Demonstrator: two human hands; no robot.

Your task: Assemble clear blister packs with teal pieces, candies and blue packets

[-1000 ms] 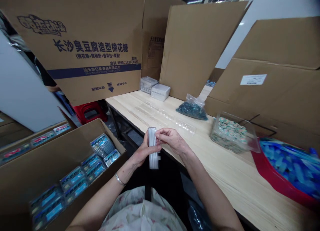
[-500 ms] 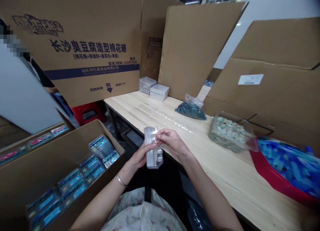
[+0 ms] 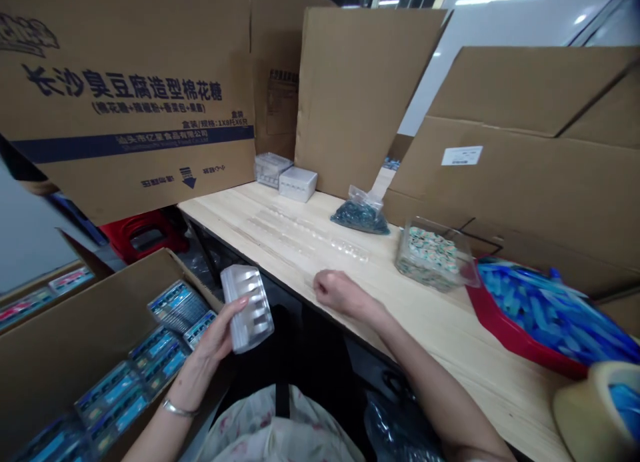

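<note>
My left hand [image 3: 219, 330] grips a stack of nested clear plastic blister trays [image 3: 249, 309], tilted, off the table's front edge and beside the open carton. The moulded pockets of the stack face right. My right hand [image 3: 343, 293] is over the near edge of the wooden table [image 3: 400, 329], its fingers curled closed. What those fingers hold, if anything, is too transparent to make out. Beyond that hand, clear plastic trays [image 3: 345, 249] lie in a row on the tabletop, hard to see against the wood.
An open carton [image 3: 165, 259] of blue-carded packs [image 3: 177, 305] stands at left. Along the table are plastic boxes [image 3: 299, 184], a bag of dark pieces [image 3: 360, 217], a clear tub [image 3: 425, 275], a red basin [image 3: 520, 335] of blue items and a tape roll [image 3: 577, 409]. Large cardboard sheets [image 3: 360, 89] rise behind.
My right hand has left the tray stack and moved over the table edge. My left hand has carried the stack left and turned its pockets into view. The view has swung right.
</note>
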